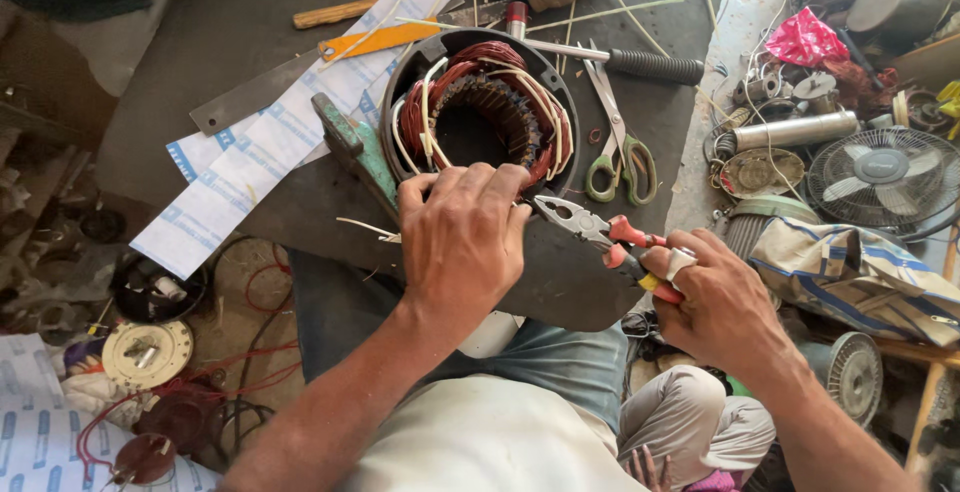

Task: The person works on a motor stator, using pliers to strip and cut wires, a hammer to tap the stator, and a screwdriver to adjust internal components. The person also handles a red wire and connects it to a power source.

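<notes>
A round black motor stator [485,117] with copper-red windings and white insulation sleeves lies on a dark work board [250,22] across my lap. My left hand [462,242] rests over the stator's near rim, fingers curled onto the windings. My right hand [715,302] grips red-handled pliers [590,227] whose jaws point left toward the stator's near right edge, close to my left fingertips.
Green-handled scissors [620,157] and a black-handled screwdriver [620,60] lie right of the stator. White printed paper sheets [250,152], a metal strip and an orange-handled tool sit at left. A small fan [885,177], metal cylinder and scattered motor parts crowd the right; wires and parts litter the floor at left.
</notes>
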{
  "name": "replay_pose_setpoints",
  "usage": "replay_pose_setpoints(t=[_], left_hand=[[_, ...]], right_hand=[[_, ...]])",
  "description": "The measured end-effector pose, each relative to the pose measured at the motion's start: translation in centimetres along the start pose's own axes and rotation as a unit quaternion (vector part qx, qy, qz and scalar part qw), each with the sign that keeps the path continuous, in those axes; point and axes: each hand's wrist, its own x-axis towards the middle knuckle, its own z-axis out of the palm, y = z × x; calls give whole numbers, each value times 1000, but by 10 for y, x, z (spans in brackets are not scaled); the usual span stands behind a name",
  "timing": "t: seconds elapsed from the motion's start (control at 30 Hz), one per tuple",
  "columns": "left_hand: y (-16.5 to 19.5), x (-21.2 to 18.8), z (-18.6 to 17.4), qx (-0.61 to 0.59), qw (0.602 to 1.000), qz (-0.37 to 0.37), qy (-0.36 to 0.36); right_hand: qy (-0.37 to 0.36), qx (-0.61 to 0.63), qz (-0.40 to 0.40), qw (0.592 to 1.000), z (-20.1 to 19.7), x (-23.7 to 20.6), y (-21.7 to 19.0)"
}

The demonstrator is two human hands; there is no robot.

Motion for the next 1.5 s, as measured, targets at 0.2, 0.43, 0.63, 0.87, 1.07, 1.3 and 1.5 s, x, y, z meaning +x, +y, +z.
replay_pose_setpoints(t=[0.2,0.43,0.63,0.87,1.07,1.3,1.5], left_hand=[[-4,16,-1,94,991,30,-92],[-5,11,3,47,997,46,-37],[-3,7,4,43,996,66,-33],[-1,9,-1,44,997,49,-49],[11,19,-5,55,995,42,-67],[15,34,14,46,991,62,-113],[5,32,22,11,992,38,-121]], right_hand=[[54,-36,-3,998,0,-6,-5],[-51,111,112,986,8,-14,-8],[-174,570,228,770,34,-26,16],[-41,292,163,942,48,-59,4],[102,0,131,986,32,-82,16],[77,-66,40,994,19,-48,42],[60,-35,-13,997,8,-23,46]])
